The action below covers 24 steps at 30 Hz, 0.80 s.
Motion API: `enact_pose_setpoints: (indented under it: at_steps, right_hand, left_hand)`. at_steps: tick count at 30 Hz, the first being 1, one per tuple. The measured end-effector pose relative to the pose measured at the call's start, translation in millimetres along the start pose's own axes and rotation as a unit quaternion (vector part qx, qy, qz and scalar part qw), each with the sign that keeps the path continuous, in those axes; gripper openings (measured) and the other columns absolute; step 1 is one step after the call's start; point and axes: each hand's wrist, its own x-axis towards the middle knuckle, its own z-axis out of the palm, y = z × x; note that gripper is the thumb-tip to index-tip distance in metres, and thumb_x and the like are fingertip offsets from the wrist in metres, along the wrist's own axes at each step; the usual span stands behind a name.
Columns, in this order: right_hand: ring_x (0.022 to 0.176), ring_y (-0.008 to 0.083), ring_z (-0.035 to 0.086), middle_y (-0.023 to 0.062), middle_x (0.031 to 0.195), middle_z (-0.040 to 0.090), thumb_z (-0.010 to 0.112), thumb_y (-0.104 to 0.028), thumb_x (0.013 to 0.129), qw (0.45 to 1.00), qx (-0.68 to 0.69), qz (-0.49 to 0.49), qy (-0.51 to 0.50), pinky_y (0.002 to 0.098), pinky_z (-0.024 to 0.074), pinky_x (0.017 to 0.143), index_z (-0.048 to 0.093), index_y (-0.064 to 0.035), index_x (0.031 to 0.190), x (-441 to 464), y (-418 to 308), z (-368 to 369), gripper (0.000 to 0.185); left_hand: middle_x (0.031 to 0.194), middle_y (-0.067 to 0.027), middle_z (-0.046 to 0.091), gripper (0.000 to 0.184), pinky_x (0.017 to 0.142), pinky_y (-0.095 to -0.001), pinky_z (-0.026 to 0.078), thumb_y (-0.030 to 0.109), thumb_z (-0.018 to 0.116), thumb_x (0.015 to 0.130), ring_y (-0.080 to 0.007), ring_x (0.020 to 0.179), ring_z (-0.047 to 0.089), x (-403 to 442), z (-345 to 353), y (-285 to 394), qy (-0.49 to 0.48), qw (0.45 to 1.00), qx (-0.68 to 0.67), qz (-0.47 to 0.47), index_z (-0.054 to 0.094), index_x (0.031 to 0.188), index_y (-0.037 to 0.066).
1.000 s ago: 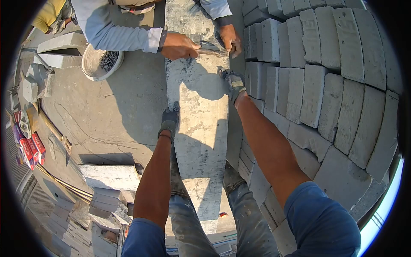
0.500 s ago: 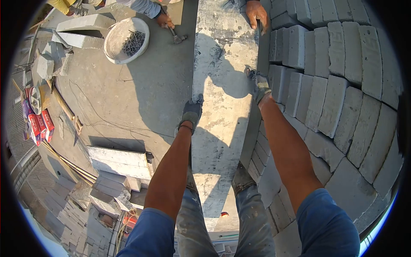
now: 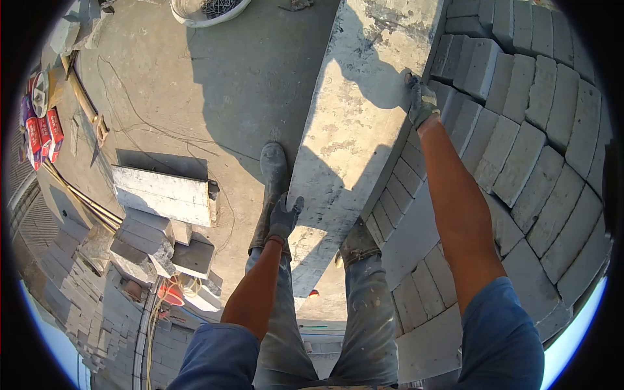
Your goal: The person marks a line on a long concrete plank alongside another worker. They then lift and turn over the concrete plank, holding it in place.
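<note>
Bucket (image 3: 214,22) of nails stands left of the board (image 3: 348,130), beyond your boot (image 3: 273,161). Your gloved left hand (image 3: 283,219) has slid nearer you along the board's left edge, half open against it; whether it grips underneath, you cannot tell. The long board lies between your hands, running back between your legs, and the co-worker's hands have gone from its far end, so only yours show on it. Your gloved right hand (image 3: 422,103) is closed around its right edge, farther along than your left. Stacked blocks (image 3: 520,140) stand right of the board.
</note>
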Motion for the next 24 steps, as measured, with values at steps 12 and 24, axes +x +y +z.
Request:
enact_pose_setpoints:
  at_steps: [12,24]
  right_hand:
    - [0.114,0.0300,0.049,0.0158,0.125,0.051,0.034,-0.078,0.075,0.864,0.359,0.351,-0.044,0.0421,0.0352,0.098,0.043,-0.0016,0.129,-278,111,24,0.094]
    - [0.110,0.0211,0.045,0.0015,0.125,0.047,0.044,-0.062,0.085,0.874,0.247,0.419,-0.003,0.0401,0.0363,0.093,0.042,-0.0181,0.130,-461,252,58,0.064]
  left_hand:
    - [0.109,-0.0279,0.055,0.060,0.086,-0.0488,0.041,0.052,0.032,0.091,-0.0452,0.101,0.051,16,0,-5,-0.058,0.987,0.139,-0.054,0.052,0.112,-0.001]
    - [0.110,-0.0234,0.057,0.068,0.084,-0.0486,0.043,0.062,0.029,0.088,-0.0433,0.100,0.053,35,26,-54,-0.023,0.983,0.184,-0.020,0.048,0.121,0.006]
